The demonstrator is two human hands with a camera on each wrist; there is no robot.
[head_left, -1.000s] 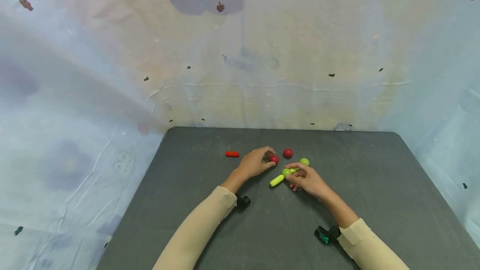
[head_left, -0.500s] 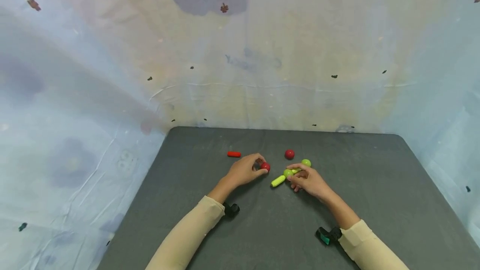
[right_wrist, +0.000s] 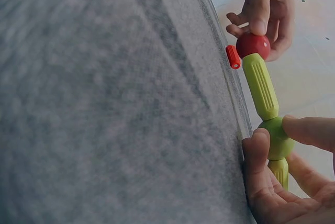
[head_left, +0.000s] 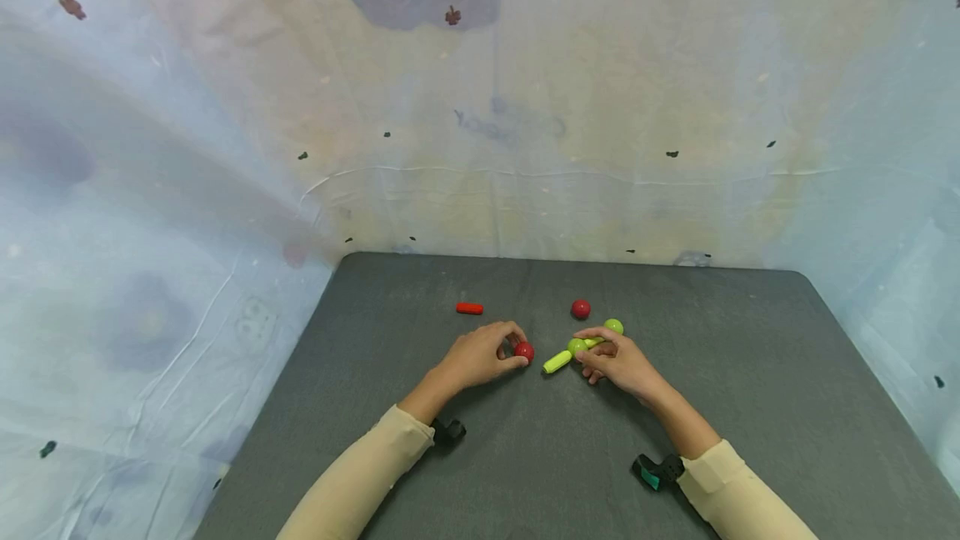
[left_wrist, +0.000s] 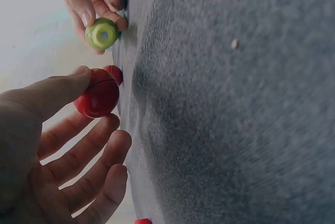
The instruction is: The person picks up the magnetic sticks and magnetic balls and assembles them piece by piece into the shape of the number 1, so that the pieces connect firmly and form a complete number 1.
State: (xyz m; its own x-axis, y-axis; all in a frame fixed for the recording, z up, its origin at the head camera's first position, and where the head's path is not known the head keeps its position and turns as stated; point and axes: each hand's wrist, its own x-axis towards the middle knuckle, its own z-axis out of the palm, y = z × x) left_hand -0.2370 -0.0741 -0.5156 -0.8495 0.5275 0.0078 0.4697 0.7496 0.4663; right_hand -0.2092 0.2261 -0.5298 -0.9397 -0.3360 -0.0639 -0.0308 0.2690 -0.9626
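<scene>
Left hand [head_left: 480, 354] pinches a red ball [head_left: 524, 352] between thumb and forefinger, its other fingers loosely bent and holding nothing. Right hand [head_left: 617, 363] grips a green ball [right_wrist: 276, 136] with thumb and fingertips; one yellow stick [head_left: 557, 362] juts from that ball towards the red one, and a second yellow stick [head_left: 592, 342] runs past the fingers to a far green ball [head_left: 614, 327]. From the head view, the red ball is near the jutting stick's bare end but apart from it.

The step in hand looks like bringing the two together – the next move would call for lining the ball up with the stick's end and pushing while the right hand keeps its grip firm. Whether the ball has a hole facing that way I cannot tell.

Beyond lie a spare red ball [head_left: 581, 308] and a red stick [head_left: 469, 307], loose on the grey table [head_left: 525, 457] – no container shows in any view
</scene>
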